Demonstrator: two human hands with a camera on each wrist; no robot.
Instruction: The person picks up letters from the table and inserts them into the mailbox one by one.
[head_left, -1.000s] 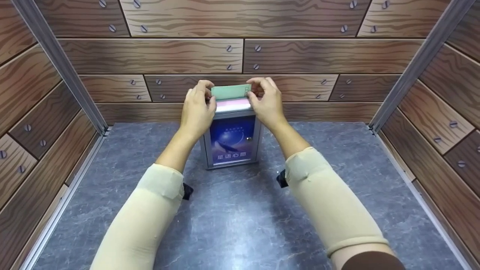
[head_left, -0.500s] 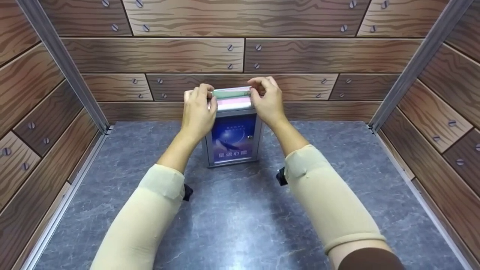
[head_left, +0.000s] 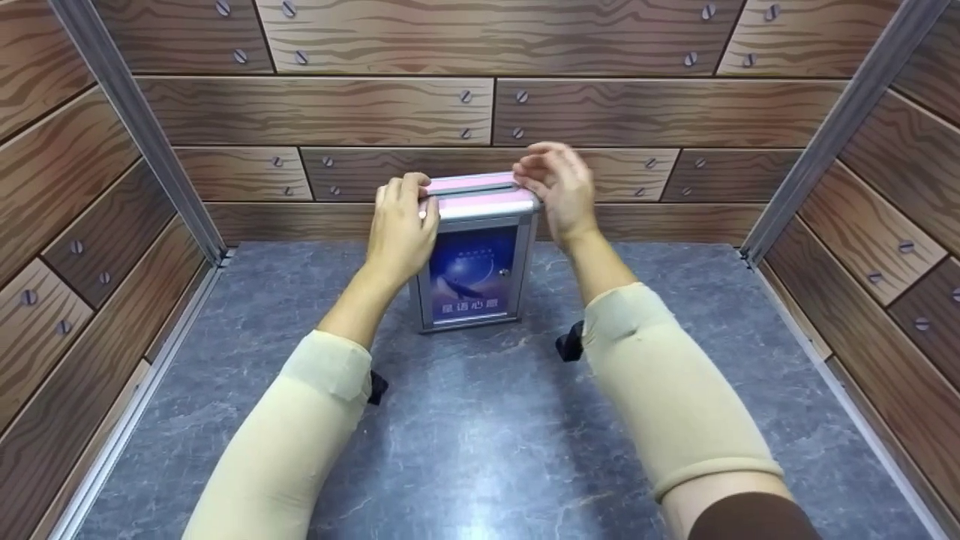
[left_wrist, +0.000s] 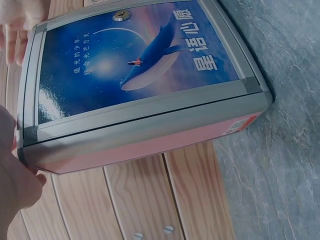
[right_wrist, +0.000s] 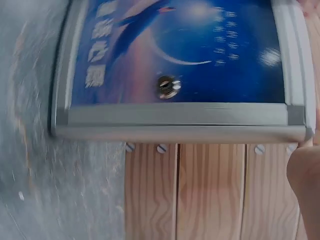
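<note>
A suggestion box (head_left: 475, 274) with a silver frame, pink top and sides, and a blue whale picture on its front door stands upright on the grey surface. Across its top runs a narrow slot (head_left: 480, 189). My left hand (head_left: 401, 229) holds the top left corner of the box, thumb toward the front and fingers bent over the top edge. Beside the top right corner is my right hand (head_left: 566, 196), its fingers loosely bent with nothing between them. The left wrist view shows the door lock (left_wrist: 121, 15). No green paper slip is visible.
Wood-patterned panels (head_left: 315, 112) with printed screws rise behind the box and at both sides. Metal posts (head_left: 150, 142) mark the corners. The grey marbled surface (head_left: 480, 420) extends in front of the box.
The green slip, earlier held between both hands, has sunk down into the slot and out of sight. My right hand has drawn off to the right; the left stays at the corner.
</note>
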